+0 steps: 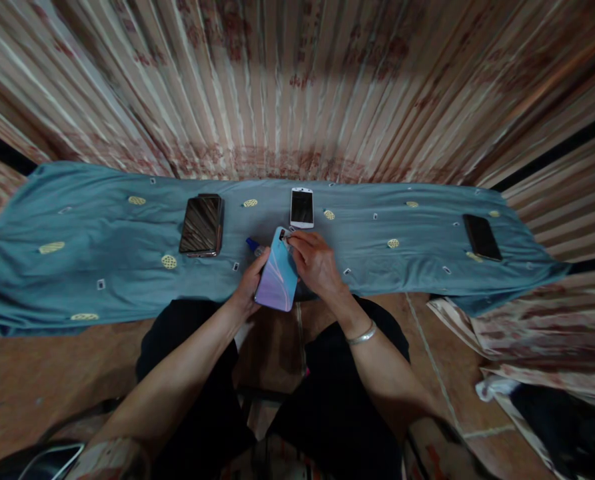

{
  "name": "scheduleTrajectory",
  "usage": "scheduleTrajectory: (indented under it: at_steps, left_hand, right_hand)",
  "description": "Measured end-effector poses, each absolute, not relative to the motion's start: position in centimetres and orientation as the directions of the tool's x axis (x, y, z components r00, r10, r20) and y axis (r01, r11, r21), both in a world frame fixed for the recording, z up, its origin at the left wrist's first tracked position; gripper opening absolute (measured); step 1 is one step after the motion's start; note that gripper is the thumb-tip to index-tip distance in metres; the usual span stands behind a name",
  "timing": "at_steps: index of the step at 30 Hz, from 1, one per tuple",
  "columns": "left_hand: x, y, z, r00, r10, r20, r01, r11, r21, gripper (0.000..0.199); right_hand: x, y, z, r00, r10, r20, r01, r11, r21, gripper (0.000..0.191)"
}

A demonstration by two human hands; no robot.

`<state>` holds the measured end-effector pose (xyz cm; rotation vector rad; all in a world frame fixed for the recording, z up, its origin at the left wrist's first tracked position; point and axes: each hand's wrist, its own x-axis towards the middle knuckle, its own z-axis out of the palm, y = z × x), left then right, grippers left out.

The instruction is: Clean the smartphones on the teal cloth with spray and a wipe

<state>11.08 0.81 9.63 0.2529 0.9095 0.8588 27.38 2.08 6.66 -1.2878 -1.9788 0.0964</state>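
My left hand (250,283) grips the left edge of a phone with a blue and purple back (276,277), tilted with its back toward me. Close to the phone's camera area, my right hand (314,260) is closed with thumb and fingers pressed together at the upper right edge; whatever it pinches is too small to name. A blue-capped small bottle (253,247) lies just left of the phone. Beyond the hands, a white phone with a dark screen (302,207) rests on the blue cloth (357,227).
Dark phones, stacked (201,227), lie left of centre on the cloth. Another dark phone (482,237) is near the right end. A pleated curtain (277,100) hangs behind the narrow covered table. My knees are below its front edge.
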Motion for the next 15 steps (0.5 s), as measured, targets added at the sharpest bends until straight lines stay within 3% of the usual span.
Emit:
scheduleTrajectory:
  at_steps: [7,15]
  left_hand:
    - [11.29,0.44,9.39,0.361,0.721,-0.592,-0.517,0.683,0.516,0.044]
    - [11.28,0.81,9.05,0.332,0.75,-0.572,-0.567,0.643,0.515,0.04]
  right_hand:
    - [27.84,2.55,6.5,-0.138,0.82,0.556,0.776,0.438,-0.454,0.035]
    - [27.47,2.11,6.56,-0.196,0.813,0.549,0.747,0.486,-0.454,0.034]
